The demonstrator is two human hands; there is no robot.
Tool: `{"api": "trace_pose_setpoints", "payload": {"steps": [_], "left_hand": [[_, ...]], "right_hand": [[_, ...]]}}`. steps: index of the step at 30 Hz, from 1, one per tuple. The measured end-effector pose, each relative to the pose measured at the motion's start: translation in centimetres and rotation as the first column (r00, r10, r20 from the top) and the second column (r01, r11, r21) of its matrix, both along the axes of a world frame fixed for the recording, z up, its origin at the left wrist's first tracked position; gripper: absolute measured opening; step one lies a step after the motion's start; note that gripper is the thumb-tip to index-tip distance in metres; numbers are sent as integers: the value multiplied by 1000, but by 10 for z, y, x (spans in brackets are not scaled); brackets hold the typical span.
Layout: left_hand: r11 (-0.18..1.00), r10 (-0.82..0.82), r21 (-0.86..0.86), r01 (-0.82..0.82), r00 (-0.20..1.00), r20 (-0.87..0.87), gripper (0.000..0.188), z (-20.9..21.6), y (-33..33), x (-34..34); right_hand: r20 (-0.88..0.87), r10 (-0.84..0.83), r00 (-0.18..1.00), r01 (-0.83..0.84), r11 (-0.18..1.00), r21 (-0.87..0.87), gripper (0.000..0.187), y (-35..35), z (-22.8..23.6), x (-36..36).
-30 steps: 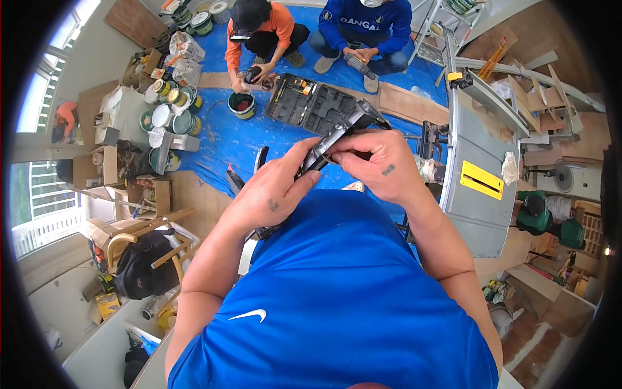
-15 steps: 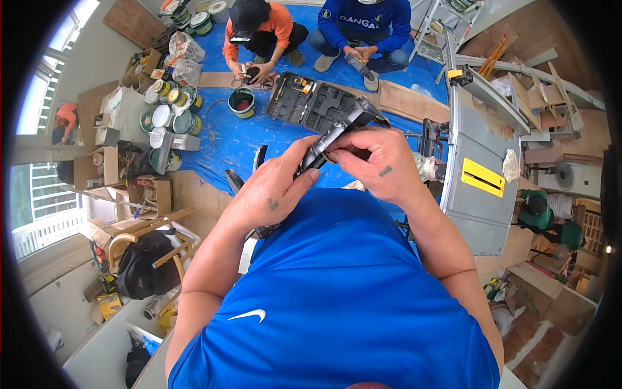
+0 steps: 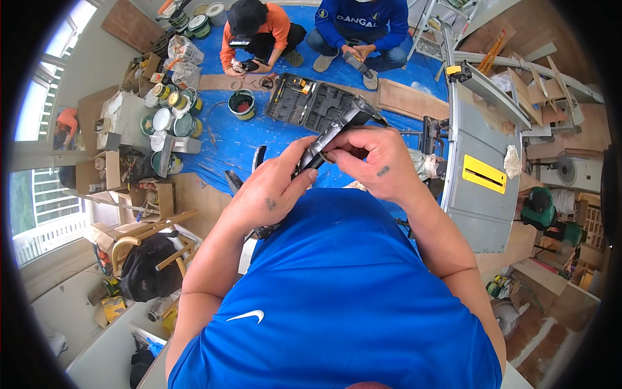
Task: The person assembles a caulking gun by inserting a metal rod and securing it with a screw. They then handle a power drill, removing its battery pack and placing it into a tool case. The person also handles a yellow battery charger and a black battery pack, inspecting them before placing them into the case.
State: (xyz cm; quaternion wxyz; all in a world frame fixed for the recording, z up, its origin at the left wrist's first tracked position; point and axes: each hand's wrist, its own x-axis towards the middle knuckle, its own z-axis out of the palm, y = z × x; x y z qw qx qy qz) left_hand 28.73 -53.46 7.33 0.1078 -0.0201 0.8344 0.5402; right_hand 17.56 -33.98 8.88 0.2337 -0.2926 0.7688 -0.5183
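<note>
At the far left a window [image 3: 42, 207] stands at the edge of your view, and inward from it lie a black bag [image 3: 152, 275] and, higher up, a cluster of cans [image 3: 162, 118]. Further in, on the blue sheet [image 3: 210, 139], sits a tub [image 3: 243, 115], just below the hands of a crouching worker in orange [image 3: 276, 29], who holds a dark object.

Your left hand [image 3: 269, 188] is closed around the black tool [image 3: 337, 131], its forefinger along the far side and its thumb laid across the near side. The tool is in front of your chest, slanting from lower left to upper right, with its upper end clear of your fingers and its lower parts showing beyond your left hand.

Past the tool, an open case [image 3: 334, 98] lies on the sheet. Your right hand [image 3: 376, 162] is nearly closed at the tool's right side: thumb and forefinger meet in a pinch against it, the other fingers bent. Whether something small sits in that pinch, you cannot tell.

Above your right hand a worker in blue [image 3: 385, 35] holds a grey power tool [image 3: 356, 63]. Further right stands a saw table [image 3: 476, 217], then a fan [image 3: 565, 170].
</note>
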Motion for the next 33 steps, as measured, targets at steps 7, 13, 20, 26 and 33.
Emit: {"api": "trace_pose_setpoints", "payload": {"steps": [7,13,20,26,33], "left_hand": [[998,25,61,-28,999,45,50,2,2,-2],[1000,-1,-8,0,1000,-10,51,-1,0,-3],[997,27,67,-29,999,39,49,-1,0,-4],[1000,11,26,-12,998,57,52,0,0,-8],[997,1,74,-8,995,95,51,-2,-2,-9]], "right_hand": [[-56,16,998,-16,1000,2,14,0,-2,-1],[-139,44,989,-48,999,-24,16,1,-6,-4],[-287,69,956,-88,995,-53,18,-1,-6,-4],[-380,68,922,-98,993,-60,18,2,-13,-6],[-422,70,904,-91,995,-30,17,2,-16,-2]]}}
